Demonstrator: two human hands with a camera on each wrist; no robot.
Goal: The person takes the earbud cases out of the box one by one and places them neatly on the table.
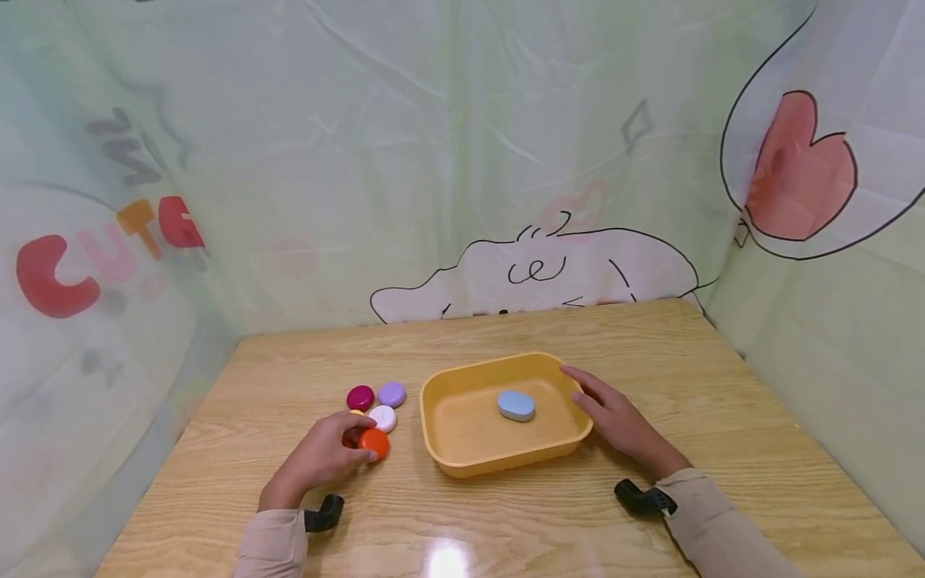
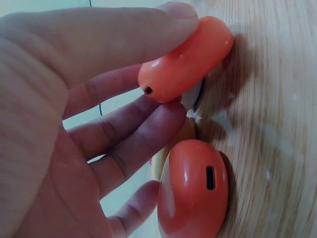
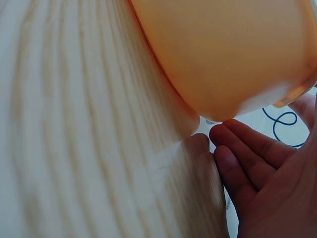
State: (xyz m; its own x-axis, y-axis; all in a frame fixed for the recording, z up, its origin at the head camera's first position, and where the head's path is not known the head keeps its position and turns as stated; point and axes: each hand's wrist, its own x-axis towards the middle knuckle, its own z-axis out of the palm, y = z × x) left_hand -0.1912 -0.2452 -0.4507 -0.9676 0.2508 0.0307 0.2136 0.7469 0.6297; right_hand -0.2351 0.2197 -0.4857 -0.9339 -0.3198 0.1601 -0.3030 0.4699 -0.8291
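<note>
My left hand (image 1: 325,453) pinches a glossy orange rounded disc (image 2: 188,62) between thumb and fingertips, just above the wooden table. Behind it, partly under that hand, lies a second red-orange disc (image 2: 193,188) with a dark slot in its side. Close beyond the fingers are a white disc (image 1: 384,418), a mostly hidden yellow one (image 1: 357,412), a magenta one (image 1: 360,397) and a lilac one (image 1: 392,394). My right hand (image 1: 614,413) grips the right end of a yellow-orange tray (image 1: 462,466), thumb over its rim and fingers outside. A pale blue oval piece (image 1: 516,405) lies inside.
The table (image 1: 491,530) meets a hanging printed sheet (image 1: 325,201) at the back and both sides. Each wrist wears a black camera mount (image 1: 325,514). The tray stands right of the disc cluster, a short gap away.
</note>
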